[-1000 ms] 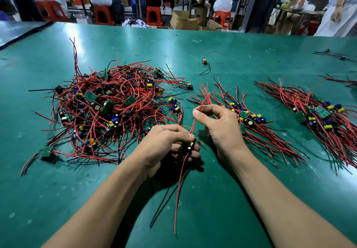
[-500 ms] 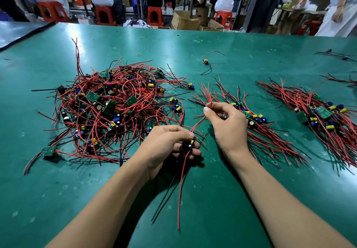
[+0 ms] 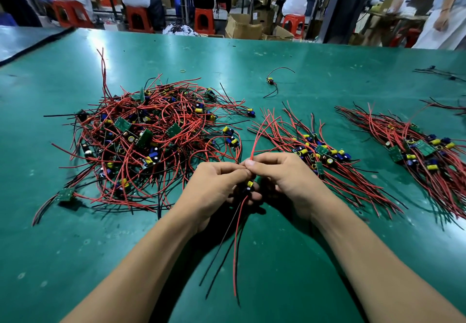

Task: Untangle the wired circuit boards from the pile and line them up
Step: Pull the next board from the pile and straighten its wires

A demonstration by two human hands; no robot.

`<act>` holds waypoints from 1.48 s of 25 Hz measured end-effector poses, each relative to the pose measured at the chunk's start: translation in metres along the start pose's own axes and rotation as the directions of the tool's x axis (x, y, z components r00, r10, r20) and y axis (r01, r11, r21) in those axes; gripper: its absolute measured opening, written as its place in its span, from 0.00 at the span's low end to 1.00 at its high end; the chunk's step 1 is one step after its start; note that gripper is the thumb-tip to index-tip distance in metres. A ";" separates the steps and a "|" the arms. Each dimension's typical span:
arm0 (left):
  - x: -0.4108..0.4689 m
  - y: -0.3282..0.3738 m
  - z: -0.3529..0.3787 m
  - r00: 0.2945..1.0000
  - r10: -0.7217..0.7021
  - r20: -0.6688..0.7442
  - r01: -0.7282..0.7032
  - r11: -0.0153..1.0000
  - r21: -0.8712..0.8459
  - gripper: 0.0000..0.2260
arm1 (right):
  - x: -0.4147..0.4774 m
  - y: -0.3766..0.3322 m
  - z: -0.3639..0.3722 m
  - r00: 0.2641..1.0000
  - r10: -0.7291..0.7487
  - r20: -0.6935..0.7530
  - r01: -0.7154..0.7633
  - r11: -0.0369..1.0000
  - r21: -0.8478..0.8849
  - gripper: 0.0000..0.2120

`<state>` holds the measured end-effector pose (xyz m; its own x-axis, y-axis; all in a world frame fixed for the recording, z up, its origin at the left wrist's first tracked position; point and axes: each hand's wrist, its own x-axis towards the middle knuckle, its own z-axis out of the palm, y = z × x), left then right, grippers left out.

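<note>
A: Where is the board being worked on?

B: One small wired board (image 3: 249,184) sits between the two hands, just beside the big pile (image 3: 156,136), at its near right corner. Only its yellow part shows. The hands hide the rest.

A: What are the hands doing?

B: The left hand (image 3: 216,184) has its fingers curled round the board. The right hand (image 3: 285,174) pinches a red wire (image 3: 256,136) right where it leaves the board. That wire bends up and away, close to the pile's right edge. More red and black wires (image 3: 235,247) hang from the board onto the green table (image 3: 75,259), on the near side of the pile.

A: Is it free of the pile?

B: I think so, but I cannot tell for sure. Loose pile wires lie very close to the left hand.

A: What else is there?

B: Right of the pile lies a neat row (image 3: 322,154) of boards. Further right of the pile lies a second row (image 3: 423,151). One lone board (image 3: 270,80) lies behind the pile.

A: What could go wrong?

B: The red wire's tip is right by the neat row's wire ends. If it hooks one, moving the board could drag that row crooked. A hard tug could rip the thin wire off the board. A stray pile wire could catch too, and pull the pile along.
</note>
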<state>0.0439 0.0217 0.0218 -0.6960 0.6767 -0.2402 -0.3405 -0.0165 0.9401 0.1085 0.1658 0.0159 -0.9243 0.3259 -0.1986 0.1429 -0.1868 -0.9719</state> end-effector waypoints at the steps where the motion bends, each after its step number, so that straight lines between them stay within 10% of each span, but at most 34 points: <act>1: 0.000 0.000 -0.001 1.000 -0.005 0.011 0.005 1.000 0.014 0.06 | 0.001 0.001 -0.001 0.999 -0.013 -0.031 0.012 1.000 -0.024 0.09; 14: -0.002 0.001 -0.003 0.986 -0.010 0.165 -0.022 0.981 0.193 0.04 | 0.031 0.015 -0.008 0.870 -0.246 -0.428 0.219 0.969 -0.111 0.08; 26: -0.003 0.003 -0.006 0.979 -0.027 0.203 -0.002 0.990 0.141 0.05 | 0.025 -0.010 -0.009 0.943 0.052 -0.327 0.144 0.827 0.544 0.14; 37: 0.000 0.000 -0.010 0.982 -0.017 0.188 -0.006 0.993 0.118 0.04 | 0.020 -0.005 -0.008 0.928 -0.027 -0.372 0.186 0.899 0.397 0.13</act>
<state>0.0379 0.0140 0.0196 -0.5589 0.8032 -0.2062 -0.2595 0.0667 0.9634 0.0921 0.1805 0.0155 -0.7298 0.6524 -0.2045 -0.1837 -0.4752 -0.8605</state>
